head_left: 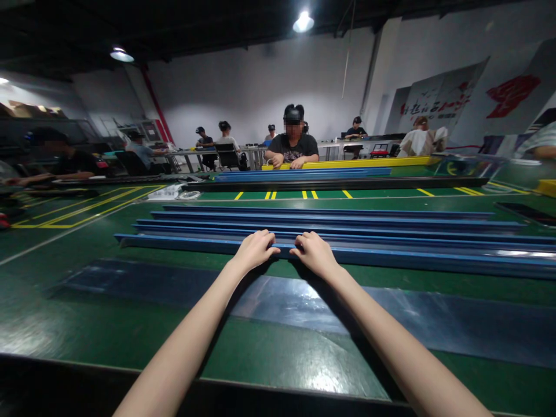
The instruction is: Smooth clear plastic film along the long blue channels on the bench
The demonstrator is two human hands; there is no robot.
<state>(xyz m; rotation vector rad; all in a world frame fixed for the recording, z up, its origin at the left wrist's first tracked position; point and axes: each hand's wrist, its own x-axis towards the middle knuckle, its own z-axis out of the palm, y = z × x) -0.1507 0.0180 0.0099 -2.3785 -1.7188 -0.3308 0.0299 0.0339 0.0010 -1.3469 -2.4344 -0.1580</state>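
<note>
Several long blue rails (347, 223) lie side by side across the green table (108, 330), running left to right. My left hand (255, 249) and my right hand (313, 252) rest close together on the nearest blue rail (412, 260), fingers curled over its top edge and gripping it. Both arms stretch straight forward from the near edge. A long dark glossy strip (434, 321) lies flat on the table between me and the rails, under my forearms.
Across the table sits a person in a black shirt (293, 147) with hands on a yellow rail (369, 163) and more blue rails (304, 172). Other people sit at tables behind and at the left (65, 165). Yellow lines (87, 205) mark the green surface.
</note>
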